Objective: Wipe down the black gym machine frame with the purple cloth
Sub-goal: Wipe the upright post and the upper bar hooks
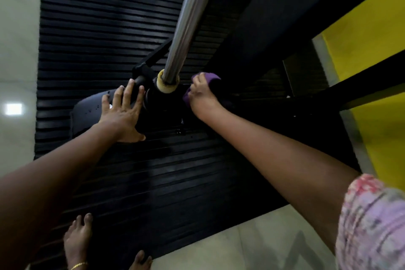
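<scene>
Purple cloth [209, 80] sits bunched in the right hand [200, 96], pressed low on the black frame [258, 103] beside the steel guide rod [186, 24]. Left hand [122, 112] lies flat, fingers spread, on the black base plate [87, 114]. Risk: knuckles could scrape the yellowish bushing [167, 84], since the gap is tight.

Two bare forearms, left hand [122, 114] and right hand [200, 96] without rings or gloves. Short pale lilac sleeve [370, 223] with pink-red floral print on right arm. Bare feet; thin gold anklet [79, 265] on one.
</scene>
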`<action>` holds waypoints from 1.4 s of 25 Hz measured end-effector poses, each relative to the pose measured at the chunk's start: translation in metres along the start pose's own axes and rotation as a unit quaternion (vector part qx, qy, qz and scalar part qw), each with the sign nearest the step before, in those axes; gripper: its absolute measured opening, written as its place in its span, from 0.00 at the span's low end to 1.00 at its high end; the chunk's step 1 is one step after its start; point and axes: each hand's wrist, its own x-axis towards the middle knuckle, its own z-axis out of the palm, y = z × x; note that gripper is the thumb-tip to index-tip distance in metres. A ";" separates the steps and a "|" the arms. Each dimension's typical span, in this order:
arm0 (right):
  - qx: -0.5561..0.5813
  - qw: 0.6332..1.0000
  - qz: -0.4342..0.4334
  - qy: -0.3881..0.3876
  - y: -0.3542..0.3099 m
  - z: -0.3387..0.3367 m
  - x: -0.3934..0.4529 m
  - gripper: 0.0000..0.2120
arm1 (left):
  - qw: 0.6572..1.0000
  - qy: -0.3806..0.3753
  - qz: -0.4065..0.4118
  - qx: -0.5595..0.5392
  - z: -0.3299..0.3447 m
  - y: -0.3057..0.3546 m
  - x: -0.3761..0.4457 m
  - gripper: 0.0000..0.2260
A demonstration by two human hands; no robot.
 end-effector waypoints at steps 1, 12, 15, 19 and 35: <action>-0.005 0.999 -0.030 0.031 -0.003 0.008 -0.004 0.19 | 1.000 0.000 -0.001 -0.001 0.000 0.000 0.000 0.58; 0.868 0.079 0.433 0.227 -0.088 0.048 -0.069 0.21 | 1.000 0.006 0.003 0.004 0.001 0.001 -0.002 0.56; 0.863 -0.296 0.390 0.126 -0.074 0.044 -0.042 0.20 | 0.999 0.033 0.017 -0.026 -0.002 -0.005 -0.001 0.55; 0.865 -0.383 0.320 0.043 -0.063 0.041 0.003 0.25 | 0.999 0.016 0.028 0.018 -0.004 -0.009 0.001 0.55; 0.838 -0.409 0.318 0.169 0.029 0.017 -0.057 0.25 | 0.997 -0.071 0.004 0.043 -0.017 -0.002 0.001 0.57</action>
